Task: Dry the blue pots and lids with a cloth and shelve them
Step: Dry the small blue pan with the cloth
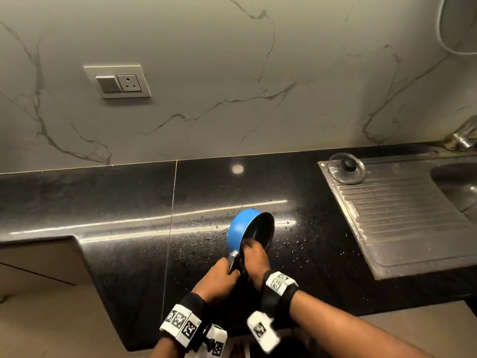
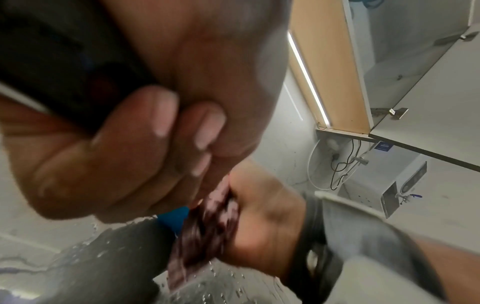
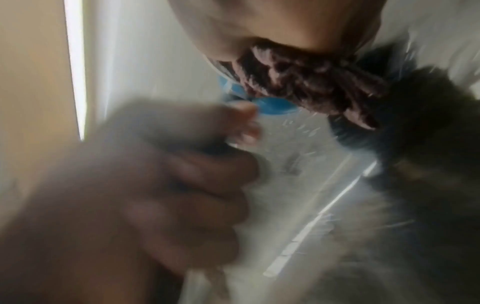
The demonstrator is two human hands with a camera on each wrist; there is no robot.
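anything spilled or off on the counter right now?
Yes: water droplets are scattered over the black counter around the tilted blue pot, so the surface is wet. The glass lid sits alone on the drainboard. No visible damage.

Pot (image 1: 238, 228) showing glossy blue outside, matt black inside. Cloth (image 3: 306, 82) looking dark, nubby. Counter (image 1: 103, 202) at centre gleaming as polished black stone, wet-speckled. Ribbed steel drainboard (image 1: 402, 215) at right looking dull; lid (image 1: 346, 168) showing clear glass.
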